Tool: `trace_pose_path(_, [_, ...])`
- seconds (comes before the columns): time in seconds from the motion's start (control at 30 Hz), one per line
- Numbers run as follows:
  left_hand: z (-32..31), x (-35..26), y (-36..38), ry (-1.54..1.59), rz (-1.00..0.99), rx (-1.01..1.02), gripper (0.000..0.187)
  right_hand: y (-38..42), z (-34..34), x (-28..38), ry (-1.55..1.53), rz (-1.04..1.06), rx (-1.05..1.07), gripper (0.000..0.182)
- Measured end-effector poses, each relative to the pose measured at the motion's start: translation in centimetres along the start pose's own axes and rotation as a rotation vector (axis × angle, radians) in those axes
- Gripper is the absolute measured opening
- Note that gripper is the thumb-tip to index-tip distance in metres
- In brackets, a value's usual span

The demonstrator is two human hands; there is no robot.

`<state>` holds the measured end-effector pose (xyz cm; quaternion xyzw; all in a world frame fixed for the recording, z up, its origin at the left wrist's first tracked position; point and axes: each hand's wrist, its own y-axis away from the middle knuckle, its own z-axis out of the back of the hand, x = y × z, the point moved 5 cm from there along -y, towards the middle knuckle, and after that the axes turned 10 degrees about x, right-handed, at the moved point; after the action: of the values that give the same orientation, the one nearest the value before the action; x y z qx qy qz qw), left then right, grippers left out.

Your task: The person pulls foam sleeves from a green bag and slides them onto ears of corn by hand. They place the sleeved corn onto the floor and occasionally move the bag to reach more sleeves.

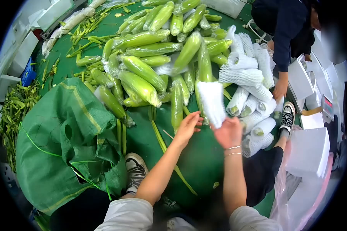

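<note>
My right hand (228, 133) is closed on the lower end of a white foam net sleeve (212, 101), which stands up blurred in front of the pile. Just left of it, my left hand (189, 125) holds nothing, its fingers apart and slightly curled. Ahead of both hands lies a heap of pale green ears, apparently corn in the husk (142, 73), many wrapped in clear film. To the right of my right hand are several white foam net sleeves (245, 75); some have green ends showing inside, such as one sleeved ear (238, 101).
A large green woven sack (61, 142) slumps at my left. Leaf trimmings (17, 107) lie beyond it on the green floor. At the right, another person's hand (280, 87) reaches down beside the sleeves. White foam boxes (308, 152) and a scale with a red display (327, 106) stand there.
</note>
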<state>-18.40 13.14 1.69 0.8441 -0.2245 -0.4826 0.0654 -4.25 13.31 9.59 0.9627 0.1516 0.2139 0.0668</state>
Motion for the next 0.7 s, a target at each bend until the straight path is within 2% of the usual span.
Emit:
trace_pose_path(0.03, [-1.0, 0.1, 0.2, 0.153, -0.059, 0.049, 0.029, 0.2, -0.2, -1.9, 0.001, -0.069, 0.002, 0.022])
trace_pose_path(0.07, [0.0, 2.3, -0.4, 0.046, -0.294, 0.143, 0.042, -0.1, 0.3, -3.8, 0.142, -0.064, -0.030, 0.021])
trace_pose_path(0.1, [0.2, 1.7, -0.3, 0.034, -0.296, 0.146, 0.042, -0.6, 1.2, -5.5, 0.283, -0.058, -0.064, 0.021])
trace_pose_path(0.17, [1.3, 0.7, 0.0, 0.222, -0.052, 0.149, 0.035, -1.8, 2.7, -7.7, 0.325, -0.103, -0.021, 0.019])
trace_pose_path(0.2, [2.1, -1.1, 0.4, 0.214, -0.130, 0.059, 0.029, -2.5, 3.5, -8.5, 0.315, -0.107, -0.033, 0.015])
trace_pose_path(0.23, [2.5, -2.9, 1.3, 0.223, -0.281, 0.013, 0.021, -3.3, 5.3, -9.1, 0.456, -0.098, -0.096, 0.017])
trace_pose_path(0.3, [4.2, -4.5, 1.3, 0.344, -0.160, -0.005, 0.015, -4.5, 5.1, -9.7, 0.299, 0.060, -0.129, 0.020])
trace_pose_path(0.33, [4.5, -5.1, 1.0, 0.276, -0.148, -0.005, 0.007, -5.5, 5.4, -10.5, 0.143, 0.027, 0.059, 0.023])
trace_pose_path(0.37, [5.0, -5.1, 0.6, 0.273, -0.147, -0.008, 0.007, -6.0, 4.4, -11.1, -0.016, -0.037, 0.242, 0.028])
trace_pose_path(0.43, [5.3, -5.5, -0.2, -0.018, -0.235, -0.004, 0.007, -5.8, 3.2, -11.4, -0.405, -0.250, 0.492, 0.033])
trace_pose_path(0.47, [5.7, -4.7, -0.7, -0.018, -0.229, -0.001, 0.007, -5.6, 2.1, -10.8, -0.185, -0.186, 0.276, 0.030])
trace_pose_path(0.5, [6.4, -4.6, -1.0, -0.310, -0.298, -0.116, 0.005, -5.5, 1.6, -10.5, 0.032, -0.121, 0.063, 0.028])
trace_pose_path(0.53, [7.0, -4.5, -1.3, -0.602, -0.369, -0.232, 0.004, -5.4, 1.1, -10.1, 0.336, 0.003, 0.094, 0.022])
trace_pose_path(0.57, [7.0, -4.6, -1.2, -0.892, -0.434, -0.348, 0.005, -6.1, 2.1, -10.3, 0.551, -0.049, 0.072, 0.020])
trace_pose_path(0.6, [7.0, -4.3, -1.0, -0.898, -0.472, -0.400, 0.006, -6.5, 2.5, -9.9, 0.688, 0.089, 0.051, 0.018])
trace_pose_path(0.63, [7.8, -3.6, -1.4, -0.618, -0.394, -0.345, 0.006, -6.7, 2.9, -9.8, 0.821, 0.228, 0.025, 0.018])
trace_pose_path(0.67, [7.6, -3.6, -1.4, -0.534, -0.373, -0.312, 0.007, -6.0, 1.1, -9.7, 0.590, 0.130, -0.104, 0.016])
trace_pose_path(0.7, [6.9, -4.2, -1.3, -0.446, -0.355, -0.283, 0.008, -6.0, 1.8, -9.7, 0.589, 0.132, -0.110, 0.016])
